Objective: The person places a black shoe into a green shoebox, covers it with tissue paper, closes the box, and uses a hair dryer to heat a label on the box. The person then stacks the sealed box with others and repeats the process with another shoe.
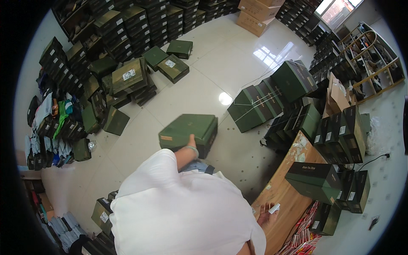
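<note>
centre: dark green shoebox (pixel 188 132) held up | upper left: stacked green boxes (pixel 127 76), white labels | right: green box (pixel 314 179) on wooden table (pixel 289 199) | top: brown cartons (pixel 257 12)

Left hand (pixel 191 140) gripping green shoebox (pixel 188 132) above tiled floor (pixel 199 80), right hand (pixel 265 213) holding small white item (pixel 274 208)

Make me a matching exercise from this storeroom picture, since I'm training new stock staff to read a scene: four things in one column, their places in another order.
Things:
1. green box in the left hand
2. small white item in the right hand
3. brown cardboard cartons
4. green box on the wooden table

Places:
A. far end of the floor, by the dark stacks
B. lower right, at the table edge
C. middle of the view, above the tiled floor
D. right side, on the table top

Pairs: 1-C, 2-B, 3-A, 4-D
</note>
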`<state>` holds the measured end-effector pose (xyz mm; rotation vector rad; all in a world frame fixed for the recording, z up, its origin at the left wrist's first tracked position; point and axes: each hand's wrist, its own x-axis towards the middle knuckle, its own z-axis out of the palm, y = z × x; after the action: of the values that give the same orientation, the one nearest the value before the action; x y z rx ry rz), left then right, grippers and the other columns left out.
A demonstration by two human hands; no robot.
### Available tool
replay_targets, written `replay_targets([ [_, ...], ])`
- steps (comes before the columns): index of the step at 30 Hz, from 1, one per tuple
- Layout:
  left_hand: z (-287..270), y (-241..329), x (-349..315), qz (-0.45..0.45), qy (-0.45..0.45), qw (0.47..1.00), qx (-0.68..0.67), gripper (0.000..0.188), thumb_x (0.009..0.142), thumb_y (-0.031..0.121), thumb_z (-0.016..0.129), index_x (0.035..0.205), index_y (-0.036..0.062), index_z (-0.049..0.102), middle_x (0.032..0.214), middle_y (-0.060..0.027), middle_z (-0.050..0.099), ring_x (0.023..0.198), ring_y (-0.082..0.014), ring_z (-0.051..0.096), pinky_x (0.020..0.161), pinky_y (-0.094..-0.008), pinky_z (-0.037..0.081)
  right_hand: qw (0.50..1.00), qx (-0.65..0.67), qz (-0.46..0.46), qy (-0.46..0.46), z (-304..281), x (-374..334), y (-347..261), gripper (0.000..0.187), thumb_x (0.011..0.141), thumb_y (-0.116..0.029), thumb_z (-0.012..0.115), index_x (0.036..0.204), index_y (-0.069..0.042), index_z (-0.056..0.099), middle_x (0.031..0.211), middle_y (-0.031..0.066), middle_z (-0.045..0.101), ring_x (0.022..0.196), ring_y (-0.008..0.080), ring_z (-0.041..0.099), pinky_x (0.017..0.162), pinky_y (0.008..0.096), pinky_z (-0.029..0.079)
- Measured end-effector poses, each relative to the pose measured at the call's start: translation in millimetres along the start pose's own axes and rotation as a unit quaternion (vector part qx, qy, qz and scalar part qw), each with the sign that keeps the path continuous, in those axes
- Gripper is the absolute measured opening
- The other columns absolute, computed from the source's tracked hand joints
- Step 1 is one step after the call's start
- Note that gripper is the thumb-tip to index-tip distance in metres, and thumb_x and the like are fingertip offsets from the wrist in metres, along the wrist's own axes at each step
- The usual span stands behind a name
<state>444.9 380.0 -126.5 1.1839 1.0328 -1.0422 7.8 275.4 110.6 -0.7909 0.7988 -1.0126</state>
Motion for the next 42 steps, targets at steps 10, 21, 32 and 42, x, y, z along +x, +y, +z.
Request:
replay_targets([
  [10,47.7,234.5,-56.5,0.292,0.12,0.925,-0.213,0.135,0.055,0.055,0.086,0.15,0.0024,0.005,0.151,-0.0179,0.03,0.13,-0.0333,0.044,0.107,-0.0432,0.04,0.999,-0.039,0.0,-0.005,21.8,15.6,-0.1,0.063,0.08,-0.027,0.079,0.132,-0.013,0.046,0.124,0.0053,0.056,0.112,0.025,0.057,0.097,0.044,0.049],
  [21,84.0,284.3,64.9,0.263,-0.133,0.946,0.134,0.069,0.096,0.058,0.038,0.147,0.0123,0.031,0.137,-0.0164,0.053,0.113,-0.0341,0.06,0.089,-0.0561,0.044,0.999,-0.02,-0.03,0.015,58.2,25.1,17.7,0.06,0.082,-0.025,0.077,0.133,-0.015,0.047,0.125,0.0034,0.056,0.114,0.0251,0.057,0.097,0.0446,0.05],
  [32,75.3,59.1,129.6,0.23,-0.138,0.351,0.897,0.059,0.086,0.035,0.054,0.139,0.011,0.045,0.142,-0.0186,0.047,0.13,-0.035,0.047,0.11,-0.0464,0.036,0.98,0.03,-0.084,0.179,49.9,-47.6,30.8,0.057,0.085,-0.025,0.072,0.135,-0.014,0.047,0.128,0.0063,0.056,0.119,0.0279,0.055,0.099,0.0488,0.048],
  [42,274.1,-57.6,-43.5,0.465,-0.394,0.331,0.72,0.054,0.085,0.024,0.066,0.133,0.0039,0.049,0.13,-0.0216,0.056,0.122,-0.0367,0.053,0.104,-0.0435,0.041,0.928,0.092,-0.148,0.329,-5.4,-74.8,31.9,0.026,0.095,-0.011,0.056,0.12,-0.003,0.051,0.111,0.0145,0.061,0.106,0.0262,0.061,0.092,0.0423,0.051],
])
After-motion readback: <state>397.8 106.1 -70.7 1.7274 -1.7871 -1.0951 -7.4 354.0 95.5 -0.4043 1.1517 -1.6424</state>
